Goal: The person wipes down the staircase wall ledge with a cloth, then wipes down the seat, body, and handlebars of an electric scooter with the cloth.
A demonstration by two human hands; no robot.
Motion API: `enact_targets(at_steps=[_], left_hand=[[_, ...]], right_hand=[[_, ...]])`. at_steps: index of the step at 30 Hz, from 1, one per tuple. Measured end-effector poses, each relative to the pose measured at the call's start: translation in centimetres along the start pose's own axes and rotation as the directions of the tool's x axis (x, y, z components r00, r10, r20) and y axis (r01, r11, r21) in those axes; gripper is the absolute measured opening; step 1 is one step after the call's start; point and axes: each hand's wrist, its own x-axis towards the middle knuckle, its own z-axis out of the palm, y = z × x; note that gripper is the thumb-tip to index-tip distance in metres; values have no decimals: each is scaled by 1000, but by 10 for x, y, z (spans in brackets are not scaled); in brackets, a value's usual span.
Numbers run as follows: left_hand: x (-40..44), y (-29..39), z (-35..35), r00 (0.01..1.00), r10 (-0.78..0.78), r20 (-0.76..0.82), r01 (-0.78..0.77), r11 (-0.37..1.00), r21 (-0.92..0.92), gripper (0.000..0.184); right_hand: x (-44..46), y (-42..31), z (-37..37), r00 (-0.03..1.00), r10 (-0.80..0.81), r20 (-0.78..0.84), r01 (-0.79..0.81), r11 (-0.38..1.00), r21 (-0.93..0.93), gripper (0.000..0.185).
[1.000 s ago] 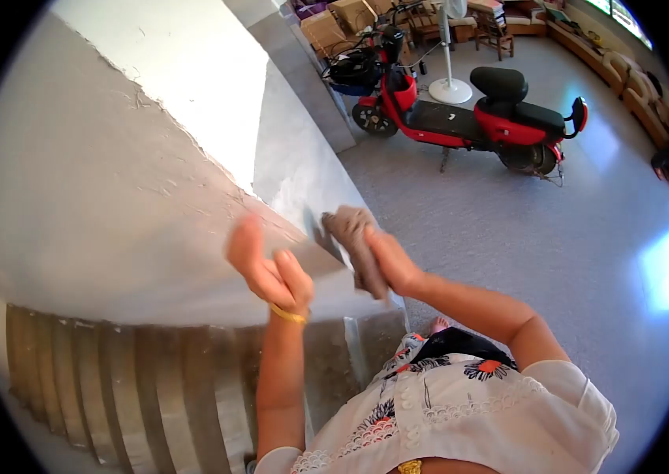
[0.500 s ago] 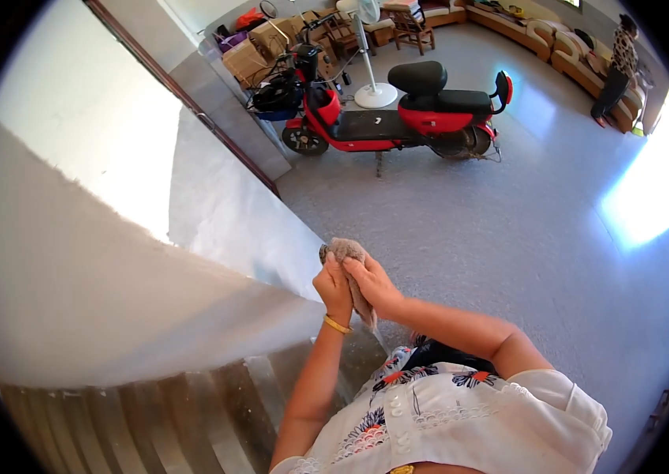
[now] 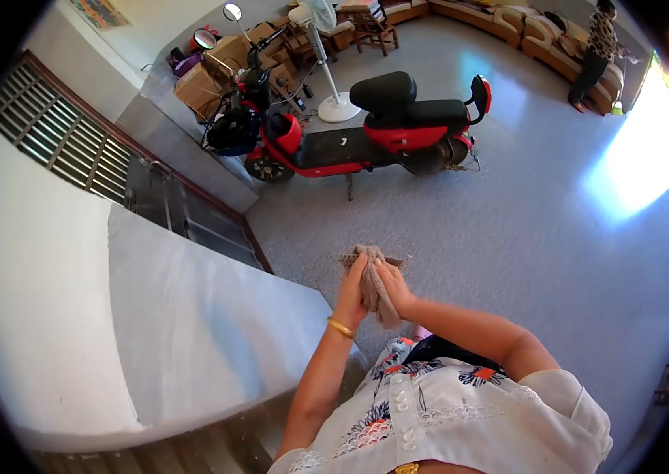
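Note:
A brown cloth (image 3: 383, 304) is bunched between my two hands in front of my body, its lower end hanging down and its upper edges sticking out past the fingers. My left hand (image 3: 352, 294), with a gold bracelet (image 3: 341, 327) at the wrist, grips it from the left side. Pressed against the cloth from the other side is my right hand (image 3: 395, 287), fingers closed on it. Part of the cloth is hidden by the hands.
Ahead stands a red and black electric scooter (image 3: 326, 154), with a white pedestal fan (image 3: 338, 107) behind it. A low wall (image 3: 192, 316) runs along the left, above stairs (image 3: 216, 446). A metal gate (image 3: 74, 134) is beyond. Another person (image 3: 595, 59) stands by the sofas (image 3: 544, 51).
The view has turned left, bringing the gate into sight. My hands sit slightly further right and lower in view, and the cloth's upper edges now spread out to both sides.

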Motion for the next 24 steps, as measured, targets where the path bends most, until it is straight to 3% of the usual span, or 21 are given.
enact_targets(at_steps=[1, 2, 3, 5, 6, 7, 8, 9, 10, 11, 12, 13, 14, 15, 17, 18, 19, 22, 23, 24], left_hand=[[10, -1, 3, 987, 16, -159, -2, 996, 88, 41], [18, -2, 8, 978, 58, -199, -49, 998, 46, 32], [24, 0, 11, 977, 59, -207, -51, 998, 45, 32], [34, -1, 5, 927, 197, -320, -168, 979, 116, 34], [39, 0, -1, 925, 192, -327, -162, 980, 116, 34], [48, 2, -6, 885, 245, -396, -161, 959, 233, 34], [57, 7, -11, 840, 306, -449, -150, 925, 348, 35], [65, 12, -18, 841, 305, -446, -147, 924, 354, 35], [71, 23, -18, 889, 257, -379, -135, 938, 318, 33], [78, 32, -19, 930, 207, -304, -120, 952, 283, 32], [87, 43, -20, 944, 153, -293, -80, 966, 246, 29], [101, 52, -22, 948, 144, -284, -72, 966, 249, 29], [117, 60, -25, 938, 201, -283, -124, 955, 270, 28], [134, 69, -27, 925, 261, -276, -178, 940, 291, 28], [169, 87, -26, 918, 314, -242, -223, 913, 340, 26], [185, 97, -26, 942, 292, -168, -208, 896, 393, 24], [200, 106, -25, 959, 265, -98, -197, 876, 441, 22], [244, 133, -45, 963, 179, -199, -114, 947, 300, 24], [257, 142, -57, 967, 170, -192, -107, 948, 300, 24], [270, 151, -74, 940, 124, -317, -20, 950, 313, 26]], right_hand=[[8, 2, -3, 982, -184, 40, 188, 964, -189, 35], [16, 6, -2, 935, -353, -33, 325, 889, -324, 33], [25, 2, -5, 938, -346, -30, 319, 892, -322, 33], [44, 0, -16, 786, -579, 216, 526, 443, -726, 31], [57, -5, -27, 830, -476, 291, 490, 372, -788, 30], [67, -16, -31, 832, -473, 291, 489, 376, -787, 30], [78, -28, -34, 888, -358, 290, 399, 282, -873, 31], [90, -39, -36, 934, -242, 262, 307, 171, -936, 32], [101, -57, -34, 984, -151, 99, 133, 236, -963, 36], [117, -60, -41, 984, -157, 87, 123, 241, -963, 36], [136, -58, -53, 995, -67, -78, -15, 655, -755, 41], [151, -63, -57, 980, 79, -182, -143, 917, -372, 45], [164, -70, -63, 950, 312, -6, -307, 937, 168, 52], [176, -74, -64, 954, 299, -11, -293, 941, 171, 52], [199, -79, -64, 901, 369, 228, -424, 861, 281, 49], [213, -72, -71, 953, 242, 181, -256, 965, 56, 41], [229, -78, -70, 959, 229, 170, -241, 969, 56, 41], [275, -95, -65, 972, 236, 13, -228, 920, 320, 37], [289, -109, -64, 973, 230, 2, -218, 921, 324, 37], [300, -122, -65, 995, 89, -43, -69, 940, 334, 38]])
